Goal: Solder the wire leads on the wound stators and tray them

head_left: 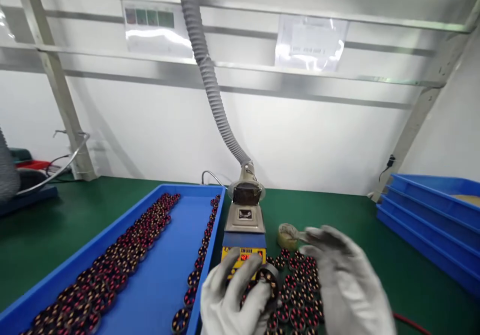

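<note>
My left hand (236, 295), in a white glove, is curled round a round black part (267, 277) with copper-coloured spots, in front of the bench machine (245, 217) with its yellow panel. Its fingertips partly cover the panel and the red digits. To the right, my gloved right hand (343, 275) has thumb and fingers brought together beside a small yellowish cup (287, 236). A pale, stick-like thing runs from the cup to those fingertips; its kind is unclear. Many similar ring parts (298, 290) with red and copper spots lie on the green bench between my hands.
A long blue tray (157, 275) on the left holds rows of the same ring parts. A grey ribbed hose (210, 80) comes down to a hood over the machine. Blue trays (431, 225) are stacked at the right. A red cord (410, 321) lies at the lower right.
</note>
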Motion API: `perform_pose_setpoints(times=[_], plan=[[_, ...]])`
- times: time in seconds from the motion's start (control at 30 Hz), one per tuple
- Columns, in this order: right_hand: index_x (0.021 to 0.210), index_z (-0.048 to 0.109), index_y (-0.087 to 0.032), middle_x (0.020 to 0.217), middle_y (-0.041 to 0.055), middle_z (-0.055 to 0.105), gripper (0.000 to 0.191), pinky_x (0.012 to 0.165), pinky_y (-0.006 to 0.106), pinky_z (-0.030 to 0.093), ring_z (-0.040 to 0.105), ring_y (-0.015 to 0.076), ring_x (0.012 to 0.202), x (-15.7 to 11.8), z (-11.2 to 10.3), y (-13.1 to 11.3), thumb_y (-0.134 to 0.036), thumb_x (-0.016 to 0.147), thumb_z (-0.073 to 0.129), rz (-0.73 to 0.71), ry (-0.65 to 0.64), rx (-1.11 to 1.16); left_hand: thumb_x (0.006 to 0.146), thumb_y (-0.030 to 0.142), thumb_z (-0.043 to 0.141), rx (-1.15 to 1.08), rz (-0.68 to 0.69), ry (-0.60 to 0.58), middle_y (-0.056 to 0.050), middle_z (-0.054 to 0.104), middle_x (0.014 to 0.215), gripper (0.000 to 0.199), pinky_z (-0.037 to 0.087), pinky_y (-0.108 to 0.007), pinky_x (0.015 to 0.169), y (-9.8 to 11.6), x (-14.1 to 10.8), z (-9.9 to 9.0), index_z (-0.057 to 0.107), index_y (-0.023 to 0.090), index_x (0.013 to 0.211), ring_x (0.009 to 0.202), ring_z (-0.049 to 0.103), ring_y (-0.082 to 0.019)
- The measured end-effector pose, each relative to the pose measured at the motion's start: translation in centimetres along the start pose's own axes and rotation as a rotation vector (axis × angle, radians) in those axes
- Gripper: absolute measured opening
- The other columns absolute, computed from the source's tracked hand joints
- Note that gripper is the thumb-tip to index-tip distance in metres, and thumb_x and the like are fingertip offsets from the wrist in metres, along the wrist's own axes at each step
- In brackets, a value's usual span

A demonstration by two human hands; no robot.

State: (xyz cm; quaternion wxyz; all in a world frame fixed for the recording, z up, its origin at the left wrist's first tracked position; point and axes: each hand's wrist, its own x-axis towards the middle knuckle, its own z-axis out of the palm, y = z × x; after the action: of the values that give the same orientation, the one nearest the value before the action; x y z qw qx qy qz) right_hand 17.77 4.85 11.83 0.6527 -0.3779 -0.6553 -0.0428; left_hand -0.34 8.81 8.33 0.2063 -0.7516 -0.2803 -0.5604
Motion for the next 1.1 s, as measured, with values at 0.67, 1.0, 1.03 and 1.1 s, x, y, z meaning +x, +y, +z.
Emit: perform_pose_setpoints(times=[0.67, 1.0, 1.03, 1.1], plan=[[0.085, 0.069, -0.028, 0.082, 0.0016, 0.066, 0.029, 0.075, 0.026, 0.047, 0.061, 0.0152, 0.078, 1.0, 7.7, 0.2, -0.046, 0.063, 0.076, 0.836, -0.155, 0.828, 0.09, 0.046, 0.046, -0.574, -0.185, -0.296, -0.002, 0.06, 0.116, 0.032, 0.047, -0.026, 0.089, -5.6, 1.7, 1.7, 0.047, 0.031, 0.118, 0.103, 0.058, -0.017], [0.091, 0.066, -0.033, 0.089, 0.0008, 0.059, 0.028, 0.075, 0.026, 0.049, 0.06, 0.017, 0.084, 1.7, 5.5, 1.4, -0.013, 0.071, 0.066, 0.332, -0.403, 0.416, 0.086, 0.025, 0.052, -0.34, 0.075, -0.37, -0.002, 0.062, 0.108, 0.023, 0.043, -0.027, 0.087, -6.4, 2.3, 0.8, 0.051, 0.02, 0.108, 0.1, 0.056, -0.016], [0.091, 0.066, -0.032, 0.087, 0.0005, 0.059, 0.027, 0.073, 0.026, 0.049, 0.06, 0.0166, 0.082, 1.7, 5.5, 1.4, -0.013, 0.072, 0.066, 0.323, -0.396, 0.415, 0.087, 0.027, 0.05, -0.313, 0.102, -0.356, -0.001, 0.063, 0.107, 0.021, 0.042, -0.027, 0.088, -6.4, 2.4, 0.7, 0.053, 0.019, 0.107, 0.099, 0.057, -0.015], [0.092, 0.066, -0.031, 0.087, 0.0015, 0.059, 0.023, 0.074, 0.028, 0.048, 0.06, 0.0176, 0.082, 1.5, 5.9, 1.3, -0.017, 0.075, 0.066, 0.291, -0.368, 0.425, 0.089, 0.029, 0.048, -0.248, 0.147, -0.325, 0.0, 0.064, 0.106, 0.02, 0.04, -0.028, 0.088, -6.4, 2.6, 0.6, 0.055, 0.019, 0.104, 0.097, 0.057, -0.015]])
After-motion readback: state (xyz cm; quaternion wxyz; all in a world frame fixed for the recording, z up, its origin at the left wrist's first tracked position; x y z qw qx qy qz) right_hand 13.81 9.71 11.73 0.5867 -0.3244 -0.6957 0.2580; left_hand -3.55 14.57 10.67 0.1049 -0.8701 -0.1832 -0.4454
